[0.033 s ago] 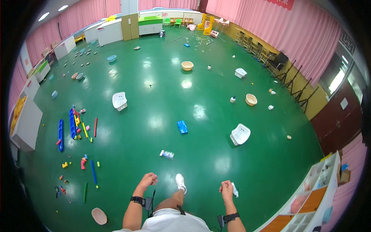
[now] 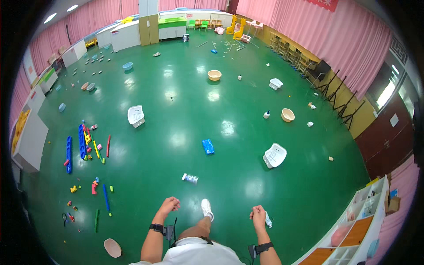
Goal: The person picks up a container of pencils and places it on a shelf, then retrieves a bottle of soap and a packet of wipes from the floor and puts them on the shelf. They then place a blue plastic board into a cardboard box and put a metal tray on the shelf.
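Observation:
My left hand (image 2: 169, 206) hangs over the floor left of my white shoe (image 2: 206, 206), its fingers loosely curled with nothing visible in them. To the right of the shoe, my right hand (image 2: 257, 216) is also curled closed and looks bare. Beside it on the floor lies a small white item (image 2: 268, 219), perhaps a tube or crumpled wrapper, partly behind the hand. Ahead of me are a clear plastic bottle (image 2: 190, 178) on its side, a blue packet (image 2: 208, 146) and a white plastic step stool (image 2: 274, 155). Neither hand touches any of them.
Blue troughs (image 2: 69, 154) and colourful toy blocks (image 2: 94, 189) are scattered at left. Another white stool (image 2: 136, 116), beige basins (image 2: 214, 75) and a pump bottle (image 2: 266, 114) stand farther off. A white shelf (image 2: 353, 221) runs along the near right, tripods (image 2: 351, 114) by the wall.
The whole view shifts very slightly. Both hands keep almost the same place and shape; no object has visibly been moved.

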Available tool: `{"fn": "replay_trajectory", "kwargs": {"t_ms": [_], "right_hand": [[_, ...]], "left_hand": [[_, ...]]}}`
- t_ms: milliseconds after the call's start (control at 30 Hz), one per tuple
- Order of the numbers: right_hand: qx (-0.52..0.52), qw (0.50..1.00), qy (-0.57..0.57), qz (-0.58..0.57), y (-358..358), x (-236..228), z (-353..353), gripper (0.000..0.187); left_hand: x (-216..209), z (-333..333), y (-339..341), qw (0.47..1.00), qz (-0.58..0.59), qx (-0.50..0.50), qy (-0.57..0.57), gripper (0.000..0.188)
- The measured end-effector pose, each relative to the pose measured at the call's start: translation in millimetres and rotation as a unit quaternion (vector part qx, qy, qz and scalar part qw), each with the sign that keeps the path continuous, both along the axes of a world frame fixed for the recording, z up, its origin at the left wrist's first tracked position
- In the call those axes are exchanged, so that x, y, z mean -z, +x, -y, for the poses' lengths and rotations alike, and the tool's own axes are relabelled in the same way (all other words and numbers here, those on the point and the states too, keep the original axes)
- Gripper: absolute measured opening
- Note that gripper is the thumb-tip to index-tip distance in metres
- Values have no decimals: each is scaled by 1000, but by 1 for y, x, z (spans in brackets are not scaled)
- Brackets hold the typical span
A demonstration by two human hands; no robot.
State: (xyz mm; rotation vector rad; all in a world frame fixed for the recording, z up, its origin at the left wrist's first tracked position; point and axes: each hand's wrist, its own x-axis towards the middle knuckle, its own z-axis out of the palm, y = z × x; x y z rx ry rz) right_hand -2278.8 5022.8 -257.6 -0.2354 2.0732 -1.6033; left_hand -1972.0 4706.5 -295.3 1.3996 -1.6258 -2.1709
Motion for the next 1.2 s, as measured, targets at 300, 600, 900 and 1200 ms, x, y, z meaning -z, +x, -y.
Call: {"fn": "replay_trajectory", "kwargs": {"t_ms": [300, 600, 900, 1200], "right_hand": [[-24, 997, -32, 63, -207, -6, 192, 20], [-153, 985, -29, 72, -473, 30, 423, 16], [-387, 921, 11, 49, -677, -19, 768, 21], [-413, 907, 29, 73, -785, 21, 1077, 17]], "left_hand": [[-38, 211, -241, 999, -25, -44, -12, 15], [-22, 436, -466, 995, -30, -87, -42, 17], [-60, 633, -589, 982, -31, -186, -15, 17], [-2, 921, -691, 960, -76, -268, 2, 16]]}}
